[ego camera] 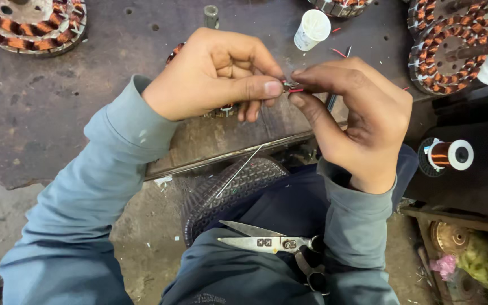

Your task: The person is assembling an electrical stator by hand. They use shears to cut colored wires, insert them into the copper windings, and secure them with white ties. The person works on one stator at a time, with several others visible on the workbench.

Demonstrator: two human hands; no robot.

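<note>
My left hand (216, 76) and my right hand (357, 113) meet above a rusty metal workbench (57, 107). Both pinch a short red wire end (292, 88) between thumb and fingertips. Beneath my left hand a copper-wound stator (175, 53) is mostly hidden. A thin pale wire (241, 169) runs down from the hands toward my lap. Open scissors (266, 244) lie on my dark blue trousers.
Copper-wound stators sit at the back left (29, 25) and back right (453, 45). A small white bottle (312, 29) and a metal post (211, 16) stand behind the hands. A spool of copper wire (447, 155) lies at the right. A patterned seat edge (232, 192) shows below the bench.
</note>
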